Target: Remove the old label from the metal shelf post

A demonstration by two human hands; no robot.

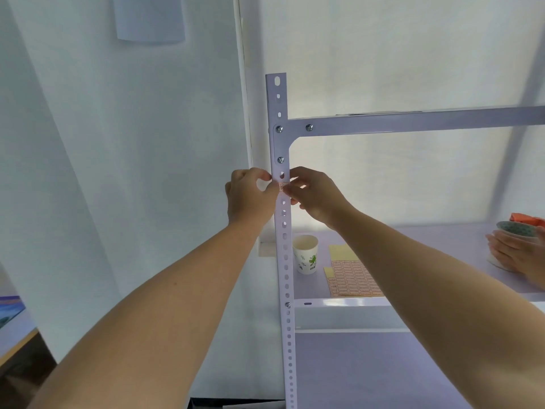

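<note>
Both hands meet at the white post (284, 261); the left hand (250, 196) and right hand (317, 196) each pinch an edge of the label (282, 186), fingertips pressed to it; the post stands upright, punched with holes, bolted to a shelf (442, 258); a paper cup (305, 253) sits there beside a sticker sheet (354, 278); the label, small, pale pink and printed, lies across the post just below the corner bracket (280, 143).

Left of the post (280, 143) there is open room by the wall. On the right, a paper cup (305, 254) stands on the shelf (427, 240).
</note>
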